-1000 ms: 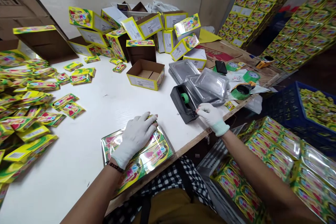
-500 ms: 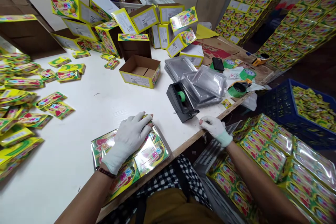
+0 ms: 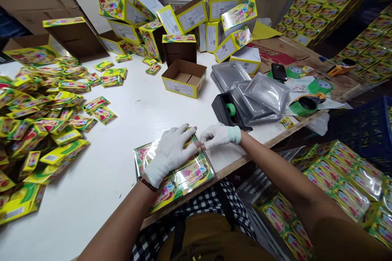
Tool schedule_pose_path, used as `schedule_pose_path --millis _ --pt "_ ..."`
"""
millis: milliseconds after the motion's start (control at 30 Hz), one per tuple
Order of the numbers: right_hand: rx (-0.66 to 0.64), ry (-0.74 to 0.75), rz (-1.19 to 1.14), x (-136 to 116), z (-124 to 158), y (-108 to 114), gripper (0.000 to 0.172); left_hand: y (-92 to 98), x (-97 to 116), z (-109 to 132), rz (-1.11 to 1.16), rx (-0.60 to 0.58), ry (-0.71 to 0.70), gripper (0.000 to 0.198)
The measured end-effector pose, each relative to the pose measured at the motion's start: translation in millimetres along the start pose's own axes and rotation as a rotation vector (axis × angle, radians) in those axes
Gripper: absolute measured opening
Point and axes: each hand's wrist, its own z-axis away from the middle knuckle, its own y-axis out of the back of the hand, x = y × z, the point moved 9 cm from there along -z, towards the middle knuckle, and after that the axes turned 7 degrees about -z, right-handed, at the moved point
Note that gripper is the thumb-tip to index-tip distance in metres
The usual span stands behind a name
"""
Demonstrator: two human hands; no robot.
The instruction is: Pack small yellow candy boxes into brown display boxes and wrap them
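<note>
My left hand point(image 3: 173, 151), in a white glove with bare fingertips, lies with fingers spread on a display box of small yellow-green packets point(image 3: 186, 177) under a shiny clear plastic cover. My right hand point(image 3: 219, 135), gloved the same way, is at the box's far right edge, close to the left fingertips. Its thumb and fingers are pinched together; what they hold, if anything, is too small to make out. The black tape dispenser point(image 3: 226, 110) with a green roll stands behind the right hand, beside stacked clear plastic lids point(image 3: 266, 91).
Loose yellow-green packets point(image 3: 52, 122) are heaped on the left of the white table point(image 3: 137, 118). An open display box point(image 3: 183, 79) stands in the middle, more boxes point(image 3: 183, 16) behind. Green tape rolls point(image 3: 306, 104) lie right. Packed boxes point(image 3: 343, 171) are stacked below the table edge.
My right hand has moved left from beside the tape dispenser to the edge of the covered box. My left hand stays on the box. The view has turned left.
</note>
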Motion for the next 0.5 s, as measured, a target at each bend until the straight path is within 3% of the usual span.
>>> schedule_pose_path --millis 200,300,333,400,467,500 --pt "-0.003 -0.243 -0.309 67.3 -5.5 -17.6 0.056 -5.7 -2.1 0.4 -0.013 -0.040 0.013 0.058" --pt "0.039 -0.328 -0.367 85.5 1.5 -32.9 0.069 -1.8 0.4 -0.4 -0.038 -0.025 -0.007 0.061" --pt "0.096 -0.305 -0.345 84.0 5.0 -33.2 0.070 1.6 4.2 1.2 -0.055 -0.017 -0.033 0.059" --pt "0.331 -0.153 -0.186 63.8 17.5 -22.2 0.064 9.2 15.6 11.4 -0.080 -0.019 -0.116 0.048" --pt "0.571 0.073 0.087 23.4 39.9 -17.6 0.052 14.5 26.1 34.4 -0.077 -0.053 -0.202 0.038" --pt "0.611 0.181 0.243 1.1 49.4 -26.0 0.050 16.1 28.0 50.4 -0.063 -0.072 -0.223 0.037"
